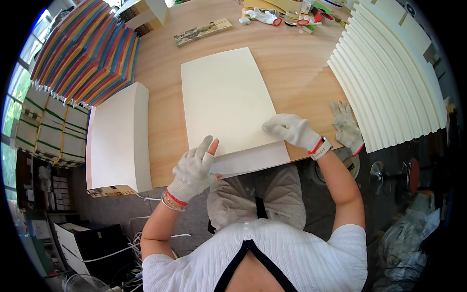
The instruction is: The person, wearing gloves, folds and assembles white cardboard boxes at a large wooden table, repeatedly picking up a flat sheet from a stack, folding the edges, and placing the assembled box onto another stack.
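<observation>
Cream sheet (226, 97), prob. steadied at edges
L hand (192, 170) 7 o'clock, fingers part-open; R hand (293, 130) 4 o'clock, curled; grips unclear.

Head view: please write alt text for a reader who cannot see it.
Gloved left hand and right hand are at the near corners of a cream sheet on a wood-coloured table; a white sheet shows beneath. Colourful packs stand left, a ridged white stack right.

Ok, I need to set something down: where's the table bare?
A wide bare patch lies between the sheet and the right stack, beyond the right hand; a narrower strip separates the sheet from the left white stack. Crowded: far edge, around the white glove.
</observation>
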Available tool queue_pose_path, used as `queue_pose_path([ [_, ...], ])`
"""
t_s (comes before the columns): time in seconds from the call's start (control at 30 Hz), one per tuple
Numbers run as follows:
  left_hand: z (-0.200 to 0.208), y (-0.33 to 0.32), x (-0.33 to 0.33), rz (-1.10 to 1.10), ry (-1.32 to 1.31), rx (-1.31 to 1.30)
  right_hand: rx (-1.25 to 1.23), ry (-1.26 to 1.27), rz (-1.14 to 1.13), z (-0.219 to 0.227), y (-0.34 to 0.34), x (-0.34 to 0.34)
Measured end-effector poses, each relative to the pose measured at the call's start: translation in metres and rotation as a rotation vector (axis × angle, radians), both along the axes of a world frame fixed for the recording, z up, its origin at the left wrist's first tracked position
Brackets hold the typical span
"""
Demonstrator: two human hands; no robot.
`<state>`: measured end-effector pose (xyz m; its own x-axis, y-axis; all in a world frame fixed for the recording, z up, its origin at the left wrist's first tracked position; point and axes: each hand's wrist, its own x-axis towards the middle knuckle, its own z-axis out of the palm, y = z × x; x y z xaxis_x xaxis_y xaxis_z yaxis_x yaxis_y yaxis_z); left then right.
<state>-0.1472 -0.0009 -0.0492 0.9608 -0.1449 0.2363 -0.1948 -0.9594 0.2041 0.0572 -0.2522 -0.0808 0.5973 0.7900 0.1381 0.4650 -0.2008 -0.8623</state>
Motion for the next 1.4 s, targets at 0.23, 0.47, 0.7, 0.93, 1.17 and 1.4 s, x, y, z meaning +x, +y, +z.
queue_pose_path([
  [0.23, -0.021, 0.017, 0.003, 0.014, -0.09, -0.026, -0.021, 0.18, 0.085, 0.005, -0.009, 0.01],
  [0.47, -0.022, 0.032, 0.025, 0.487, 0.235, -0.531, -0.262, -0.094, -0.174, -0.009, 0.011, -0.005],
  [0.7, -0.014, 0.028, 0.033, 0.507, 0.317, -0.366, -0.336, -0.098, -0.251, -0.005, 0.015, -0.008],
  [0.93, 0.047, 0.022, 0.109, -0.264, 0.367, 0.524, -0.124, -0.148, -0.3, -0.028, 0.015, 0.009],
  [1.17, 0.048, -0.009, 0.147, -0.593, 0.633, 0.782, 0.155, -0.907, -0.03, 0.009, 0.062, -0.07],
  [1.4, 0.048, 0.0, 0.143, -0.599, 0.546, 0.465, -0.08, -0.828, 0.227, -0.03, 0.173, -0.122],
])
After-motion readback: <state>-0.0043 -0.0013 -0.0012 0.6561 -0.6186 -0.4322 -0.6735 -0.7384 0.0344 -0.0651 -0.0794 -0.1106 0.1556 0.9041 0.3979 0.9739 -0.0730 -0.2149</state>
